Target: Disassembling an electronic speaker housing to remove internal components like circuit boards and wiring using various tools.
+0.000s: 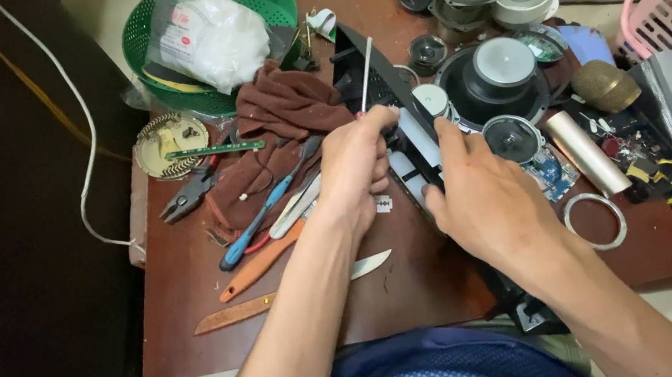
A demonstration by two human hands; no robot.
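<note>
Hands (356, 171) over black housing (373, 85), white rod's (366, 73) base hidden.

- Left hand (359, 171) sits near frame centre, fingers curled into a tight fist, knuckles up, thumb tucked toward one o'clock.
- Left forearm runs in from seven o'clock, bare, rising straight to the wrist.
- Right hand (485, 199) lies just beside it at four o'clock, back of the hand facing up, index finger stretched toward eleven o'clock, the rest bent under.
- Right forearm enters from five o'clock, bare.
- The two hands are close together, nearly touching.
</note>
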